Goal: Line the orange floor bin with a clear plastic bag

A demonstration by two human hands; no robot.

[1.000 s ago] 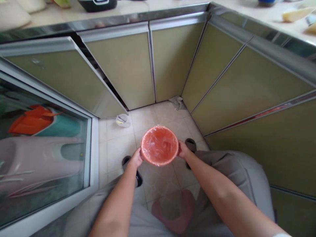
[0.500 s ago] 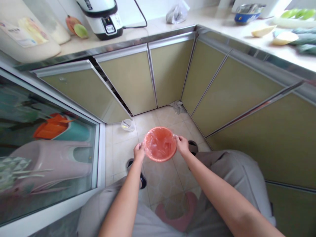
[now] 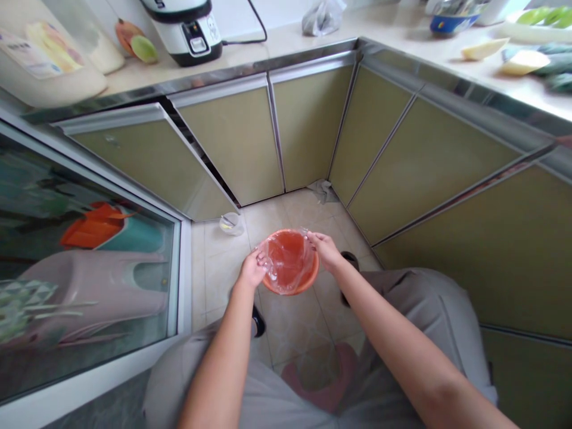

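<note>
Low between my feet is a round orange-red basin (image 3: 294, 265). Clear, wrinkled plastic film (image 3: 273, 271) lies across its mouth and bunches near the left side. My left hand (image 3: 254, 266) grips the film's edge at the basin's left rim, fingers curled. On the other side, my right hand (image 3: 325, 247) pinches the film between thumb and fingers at the upper right, just above the rim. The basin's lower right rim shows bare. Whether it stands on the floor or is raised, I cannot tell.
A small clear tub (image 3: 231, 223) stands on the tiles by the ajar cabinet door (image 3: 147, 161). A grey cloth (image 3: 322, 190) lies in the corner. Above is a counter with a cooker (image 3: 187, 36). A glass door (image 3: 134, 310) is at left, a pink stool (image 3: 319, 387) beneath me.
Both hands have shifted slightly inward over the basin, drawing the film's edges up off the rim. The film now bunches at the left, and the view has tipped slightly.
</note>
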